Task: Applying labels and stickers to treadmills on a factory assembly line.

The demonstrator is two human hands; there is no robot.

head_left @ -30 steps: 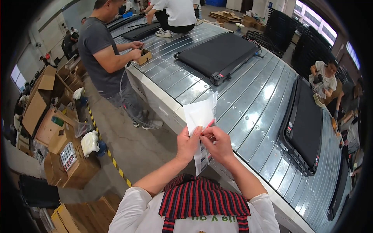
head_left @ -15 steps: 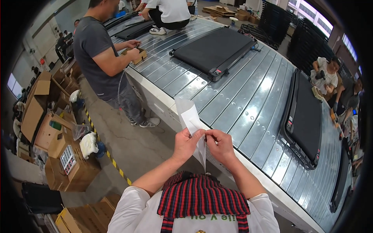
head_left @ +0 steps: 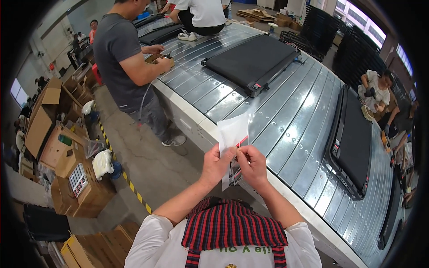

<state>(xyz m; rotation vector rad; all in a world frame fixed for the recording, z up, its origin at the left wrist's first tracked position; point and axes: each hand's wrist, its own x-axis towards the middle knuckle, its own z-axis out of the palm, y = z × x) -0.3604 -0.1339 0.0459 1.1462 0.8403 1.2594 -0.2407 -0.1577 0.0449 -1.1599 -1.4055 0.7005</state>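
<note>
Close in front of me, at the metal table's near edge, both hands are closed on a thin white sheet (head_left: 228, 132) that looks like a sticker sheet. My left hand (head_left: 214, 164) pinches its left side between thumb and fingers. My right hand (head_left: 253, 164) pinches at the right edge, its fingertips almost touching the left thumb. A red and black printed face shows on the sheet's right side, above and below the fingers. Whether the layers are parted at the fingertips cannot be made out.
The slatted metal table (head_left: 286, 134) carries a black flat treadmill-like unit (head_left: 250, 60) ahead and another (head_left: 354, 138) at right. A co-worker in grey (head_left: 118, 53) stands at left; another person (head_left: 199, 15) crouches on the table. Cardboard boxes (head_left: 89, 194) stand left beyond a yellow-black floor line (head_left: 129, 185).
The sheet has turned, so its red and black printed face now shows. Both hands stay close together around it. The view has shifted slightly.
</note>
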